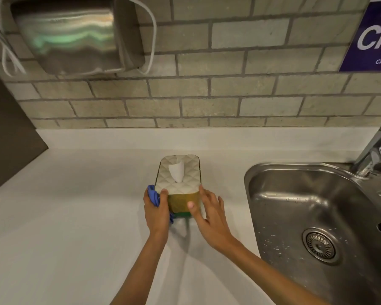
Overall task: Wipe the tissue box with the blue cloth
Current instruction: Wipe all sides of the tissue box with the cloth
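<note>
The tissue box (180,183) stands on the white counter (75,216), with a cream quilted top, a yellow-green near side and a white tissue (176,171) sticking up. My left hand (156,208) presses the bunched blue cloth (153,195) against the box's near left corner, thumb on the top edge. My right hand (209,211) holds the near right corner, thumb on the front face and fingers along the right side.
A steel sink (317,216) with a drain and water drops lies to the right, its tap (376,155) at the far right. A brick-tile wall rises behind the counter, carrying a metal dispenser (70,34) with white cables and a purple sign (372,34).
</note>
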`<action>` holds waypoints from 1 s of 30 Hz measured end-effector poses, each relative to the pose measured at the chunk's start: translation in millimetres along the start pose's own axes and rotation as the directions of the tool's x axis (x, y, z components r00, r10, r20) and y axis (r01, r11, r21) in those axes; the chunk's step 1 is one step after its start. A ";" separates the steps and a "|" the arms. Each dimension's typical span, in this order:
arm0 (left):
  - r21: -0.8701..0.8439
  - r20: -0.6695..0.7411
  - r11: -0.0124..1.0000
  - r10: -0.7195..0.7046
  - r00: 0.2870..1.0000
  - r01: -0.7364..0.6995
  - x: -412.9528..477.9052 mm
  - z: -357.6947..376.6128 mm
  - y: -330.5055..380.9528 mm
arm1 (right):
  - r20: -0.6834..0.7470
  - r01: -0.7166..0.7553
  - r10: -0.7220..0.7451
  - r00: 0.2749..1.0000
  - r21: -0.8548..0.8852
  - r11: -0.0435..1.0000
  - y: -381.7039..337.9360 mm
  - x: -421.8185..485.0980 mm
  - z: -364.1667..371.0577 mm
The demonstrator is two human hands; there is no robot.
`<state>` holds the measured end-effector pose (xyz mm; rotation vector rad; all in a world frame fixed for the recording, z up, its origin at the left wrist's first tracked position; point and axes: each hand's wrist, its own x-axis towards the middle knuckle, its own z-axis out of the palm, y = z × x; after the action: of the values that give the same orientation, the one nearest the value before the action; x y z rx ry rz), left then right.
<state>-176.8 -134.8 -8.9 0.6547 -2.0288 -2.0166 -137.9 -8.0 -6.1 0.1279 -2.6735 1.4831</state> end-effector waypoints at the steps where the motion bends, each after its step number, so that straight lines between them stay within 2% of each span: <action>1: 0.014 -0.027 1.000 -0.023 0.999 0.023 3.3 -1.4 1.0 | 0.008 0.012 -0.012 1.000 -0.033 0.999 -1.4 -3.7 3.1; 4: -0.008 -0.113 0.997 -0.076 0.991 0.076 12.9 -5.3 4.3 | 0.039 0.051 -0.049 0.998 -0.056 0.997 -7.2 -13.7 12.8; 7: -0.078 -0.147 0.993 -0.105 0.984 0.094 22.8 -10.2 7.1 | 0.049 0.072 -0.072 0.996 0.000 0.997 -14.2 -22.7 21.9; 10: -0.096 -0.125 0.993 -0.086 0.988 0.074 30.3 -13.9 8.0 | 0.094 0.066 -0.071 0.993 0.058 0.996 -18.8 -30.1 26.1; 15: -0.019 -0.053 1.000 0.002 0.999 -0.003 41.0 -19.2 7.5 | 0.136 0.040 -0.061 0.989 0.155 0.987 -19.0 -30.3 21.1; 17: 0.004 -0.006 0.999 0.036 0.999 -0.036 44.6 -21.5 8.7 | 0.074 0.044 -0.058 0.996 0.187 0.981 -17.4 -24.3 12.6; 19: -0.015 0.021 1.000 0.028 0.999 -0.028 47.4 -24.4 12.5 | -0.052 0.044 -0.032 0.998 0.229 0.972 -12.4 -12.6 -0.3; 22: -0.094 -0.021 0.993 -0.070 0.997 0.068 49.2 -32.1 17.6 | -0.272 -0.031 0.135 0.953 0.357 0.934 4.3 16.8 -24.1; 24: -0.149 -0.065 0.982 -0.123 0.990 0.113 41.8 -37.9 16.1 | -0.315 -0.113 0.248 0.916 0.391 0.914 20.0 42.9 -37.5; 27: -0.203 -0.104 0.972 -0.142 0.984 0.119 16.1 -39.5 6.5 | -0.127 -0.299 0.369 0.921 0.378 0.876 39.9 75.7 -42.2; 30: -0.202 -0.088 0.973 -0.134 0.987 0.114 -9.6 -32.5 -1.1 | 0.070 -0.364 0.365 0.928 0.372 0.854 48.4 93.2 -33.8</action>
<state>-153.7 -159.5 -7.0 0.8414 -1.7437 -2.1693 -234.9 43.2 -18.6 -0.3845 -2.4649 2.0984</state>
